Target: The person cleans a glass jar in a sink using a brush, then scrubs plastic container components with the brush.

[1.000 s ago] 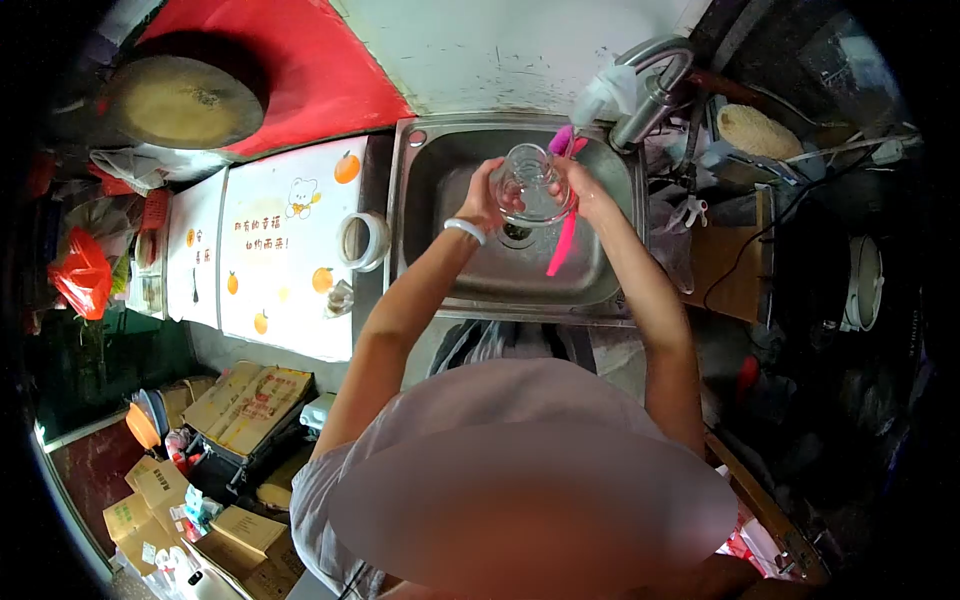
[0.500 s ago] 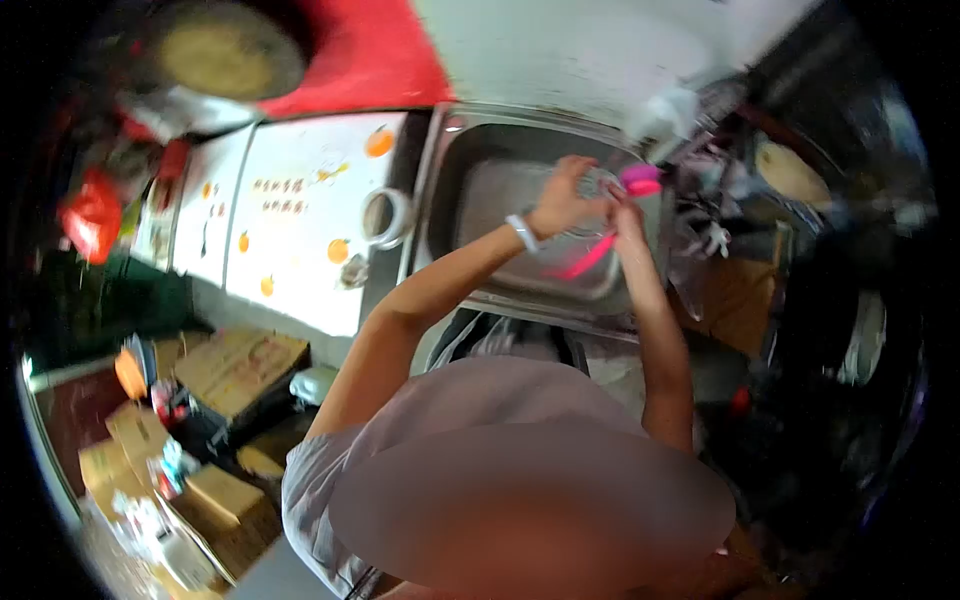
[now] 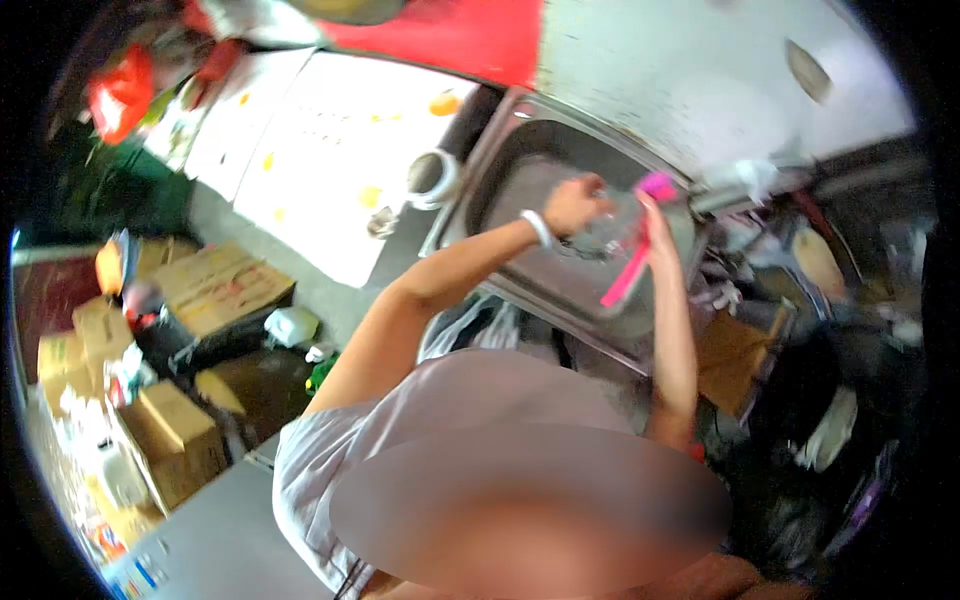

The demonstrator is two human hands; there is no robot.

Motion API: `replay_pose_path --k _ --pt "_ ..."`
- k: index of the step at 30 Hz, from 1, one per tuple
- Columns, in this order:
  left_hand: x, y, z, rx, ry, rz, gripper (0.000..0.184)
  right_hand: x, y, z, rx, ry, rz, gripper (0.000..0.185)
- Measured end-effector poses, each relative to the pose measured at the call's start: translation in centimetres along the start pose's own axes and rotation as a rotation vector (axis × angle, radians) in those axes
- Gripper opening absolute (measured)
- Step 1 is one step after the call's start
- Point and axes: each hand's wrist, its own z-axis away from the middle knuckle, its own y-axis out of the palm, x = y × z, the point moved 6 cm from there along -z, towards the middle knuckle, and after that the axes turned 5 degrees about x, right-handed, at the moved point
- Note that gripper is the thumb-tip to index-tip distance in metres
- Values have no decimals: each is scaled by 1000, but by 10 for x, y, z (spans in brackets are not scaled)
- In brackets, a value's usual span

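Over the metal sink (image 3: 530,140), my right hand (image 3: 655,228) is closed on a pink long-handled brush (image 3: 628,275). Its handle slants down toward the sink floor, and a rounded pink head (image 3: 656,186) shows above my fingers. To its left is my left hand (image 3: 578,207), with a white wristband (image 3: 537,228) at the wrist. Its fingers look bent and are smeared by motion, so whether they grip anything is unclear. Something clear and shiny (image 3: 605,238), water or clear plastic, lies below and between my hands.
A white roll-shaped cup or ring (image 3: 433,180) stands on the white counter (image 3: 330,150) left of the sink. Cardboard boxes (image 3: 222,290) are piled at lower left. A red sheet (image 3: 470,40) lies behind. Assorted clutter (image 3: 740,270) crowds the sink's right side.
The view has turned, so the sink now sits tilted and further right. My left hand's fingers were more spread before. The pink brush stays in my right hand.
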Motion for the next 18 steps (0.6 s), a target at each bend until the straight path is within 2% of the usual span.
replay_pose_path --k 1,3,4,5,6,7,8,9,10,12,13,15,16,18 --pt "11 0 -6 -33 65 -18 48 11 4 4 7 -28 11 35" --pt "23 0 -10 -34 60 345 34 32 23 25 -34 -59 112 34" --pt "21 -4 -8 40 -94 358 29 41 21 33 -81 -59 200 32" --pt "20 -4 -4 91 -139 512 28 40 9 28 -102 -64 193 32" --pt "19 -1 -1 138 -188 664 27 43 9 24 7 -160 207 30" --pt "17 1 -2 149 -182 662 27 46 10 21 120 -255 223 29" --pt "22 6 -1 173 -265 769 26 40 3 20 113 -260 220 29" --pt "26 12 -1 196 -350 875 25 42 3 30 146 -360 151 30" --pt "30 18 -5 202 -348 872 25 46 3 36 178 -460 81 32" --pt "36 43 -12 263 -444 1097 30 29 -10 20 201 -448 38 34" --pt "19 44 -5 278 -446 1092 30 25 -8 18 258 -381 -16 32" --pt "-15 53 8 320 -509 1297 36 26 -4 24 335 -262 -51 28" --pt "-4 59 3 342 -513 1284 36 27 -6 25 316 -271 -63 28" --pt "1 68 -1 636 -422 1339 42 27 -10 28 248 -258 15 26"
